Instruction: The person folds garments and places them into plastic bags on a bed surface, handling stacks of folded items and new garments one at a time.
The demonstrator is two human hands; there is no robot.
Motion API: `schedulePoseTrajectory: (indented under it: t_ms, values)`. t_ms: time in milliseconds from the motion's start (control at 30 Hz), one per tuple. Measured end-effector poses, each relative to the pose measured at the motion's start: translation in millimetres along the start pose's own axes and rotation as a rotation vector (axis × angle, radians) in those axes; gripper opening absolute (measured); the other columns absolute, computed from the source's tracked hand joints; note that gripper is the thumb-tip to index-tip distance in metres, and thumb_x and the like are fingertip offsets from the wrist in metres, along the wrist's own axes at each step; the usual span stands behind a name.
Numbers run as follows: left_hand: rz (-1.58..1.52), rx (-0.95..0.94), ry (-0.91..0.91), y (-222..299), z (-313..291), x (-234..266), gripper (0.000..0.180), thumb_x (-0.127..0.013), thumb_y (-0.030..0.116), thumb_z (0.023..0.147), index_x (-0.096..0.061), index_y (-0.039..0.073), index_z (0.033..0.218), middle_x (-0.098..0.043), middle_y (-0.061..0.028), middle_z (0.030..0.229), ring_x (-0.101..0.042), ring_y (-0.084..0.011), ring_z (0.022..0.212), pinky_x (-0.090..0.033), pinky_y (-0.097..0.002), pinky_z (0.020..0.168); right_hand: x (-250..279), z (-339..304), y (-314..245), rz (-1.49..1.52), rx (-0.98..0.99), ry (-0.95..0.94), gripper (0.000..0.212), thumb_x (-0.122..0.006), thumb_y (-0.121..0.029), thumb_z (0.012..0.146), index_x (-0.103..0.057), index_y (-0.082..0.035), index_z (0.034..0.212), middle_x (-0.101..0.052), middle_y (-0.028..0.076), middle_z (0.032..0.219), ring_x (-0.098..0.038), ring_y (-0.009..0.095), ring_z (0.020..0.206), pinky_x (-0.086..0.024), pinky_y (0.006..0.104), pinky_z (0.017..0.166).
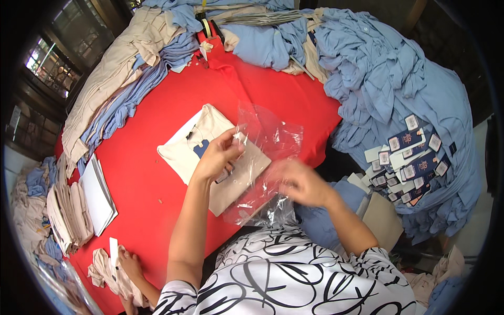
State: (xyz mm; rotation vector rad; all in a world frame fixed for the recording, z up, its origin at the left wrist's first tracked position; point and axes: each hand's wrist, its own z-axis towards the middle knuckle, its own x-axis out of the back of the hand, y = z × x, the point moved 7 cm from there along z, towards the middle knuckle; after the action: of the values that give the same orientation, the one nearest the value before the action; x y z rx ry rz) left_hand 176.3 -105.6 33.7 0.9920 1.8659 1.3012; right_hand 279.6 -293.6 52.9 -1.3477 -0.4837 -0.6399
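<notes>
A folded beige shirt point(178, 150) lies tilted on the red table in front of me, with a dark blue hang tag point(200, 149) on it. Clear plastic bag film point(270, 134) covers the shirt's right part and spreads toward my body. My left hand point(218, 157) rests over the shirt with curled fingers, its fingertips closed at the bag's edge beside the tag. My right hand point(300, 182) is at the bag's right side, smeared by motion, so its fingers cannot be made out clearly.
Blue shirts point(378, 68) with loose hang tags point(415, 163) on top are heaped at right. Beige and blue garments point(121, 68) line the far left edge, near white sheets point(97, 197). Another person's hand point(129, 265) holds beige cloth at lower left. A tape dispenser point(209, 29) stands far back.
</notes>
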Motion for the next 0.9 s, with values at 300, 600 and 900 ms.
schedulePoseTrajectory:
  t_ms: [300,600,900]
  values:
    - [-0.277,-0.103,-0.144,7,-21,23,0.05,-0.064,0.001,0.09,-0.053,0.006,0.139,-0.056,0.0039,0.091,-0.054,-0.0071,0.083,-0.047,-0.0234,0.078,45,109,99,-0.107,-0.345,-0.153,0.031,-0.074,-0.02,0.079,-0.069,0.0,0.102,-0.065,0.013,0.112,-0.055,0.029,0.115,-0.044,0.0386,0.096]
    - [-0.16,-0.108,0.199,25,-37,75,0.039,-0.064,0.007,0.089,-0.057,0.004,0.127,-0.061,-0.0039,0.108,-0.056,-0.0124,0.095,-0.048,-0.0307,0.088,65,161,79,0.652,-0.266,0.063,0.013,-0.064,-0.013,0.093,-0.065,-0.002,0.088,-0.065,0.002,0.08,-0.058,0.009,0.072,-0.047,0.0234,0.069]
    - [-0.196,-0.371,0.538,41,-50,110,0.014,-0.073,0.014,0.087,-0.061,0.007,0.087,-0.066,-0.0028,0.08,-0.056,-0.0072,0.07,-0.043,-0.0225,0.067,64,195,59,0.77,-0.122,0.006,0.009,-0.064,-0.01,0.093,-0.063,-0.002,0.088,-0.065,0.004,0.081,-0.061,0.01,0.075,-0.048,0.0234,0.073]
